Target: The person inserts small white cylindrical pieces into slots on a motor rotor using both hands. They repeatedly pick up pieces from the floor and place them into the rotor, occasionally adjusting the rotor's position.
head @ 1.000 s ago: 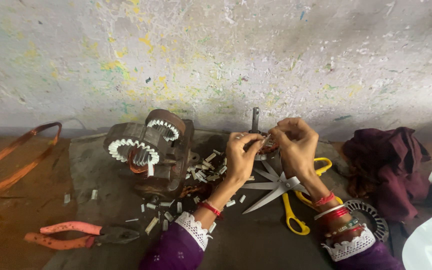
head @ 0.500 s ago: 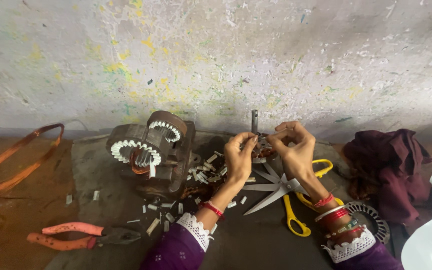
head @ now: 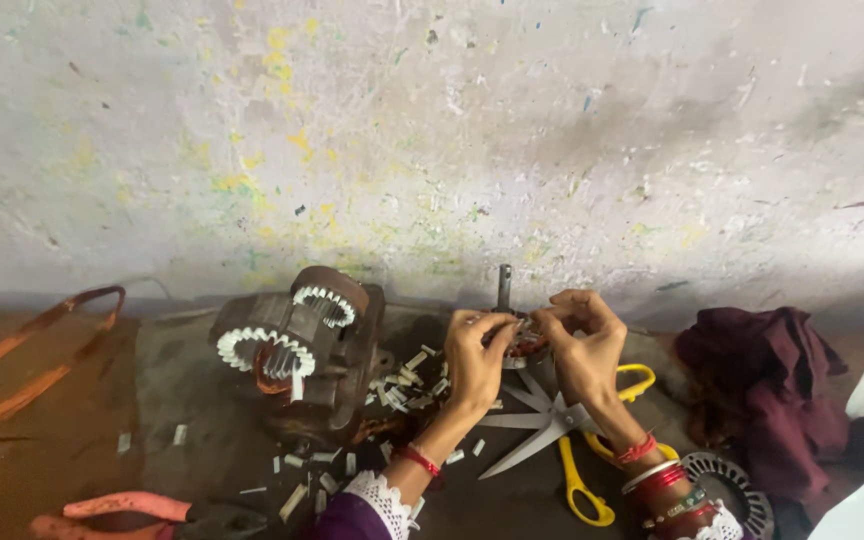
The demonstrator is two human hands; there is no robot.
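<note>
A small rotor (head: pixel 520 340), with a dark shaft (head: pixel 503 285) standing up out of it, is being held just above the dark mat (head: pixel 192 420) near the foot of the speckled wall (head: pixel 432 130). It is being pinched from both sides: the left hand (head: pixel 477 358) is closed on its near-left edge, and the right hand (head: pixel 582 345) is curled over its right side, fingertips pressed to its top. Judging by the grip, something fine is being worked into or out of the rotor's slots; the next move is likely calling for a steady hold by one hand while the other is picking with its fingertips, though the exact contact is being hidden by the fingers. The rotor is showing as a dark round core with a reddish, coppery winding; finer detail cannot be told. Open yellow-handled scissors (head: pixel 552 440) are lying just below the hands. White paper slips (head: pixel 402 385) are scattered between the hands and a stator (head: pixel 297 350) with white-toothed rings to the left. Pliers (head: pixel 142 512) are lying at the lower left, a maroon cloth (head: pixel 762 395) at the right.
</note>
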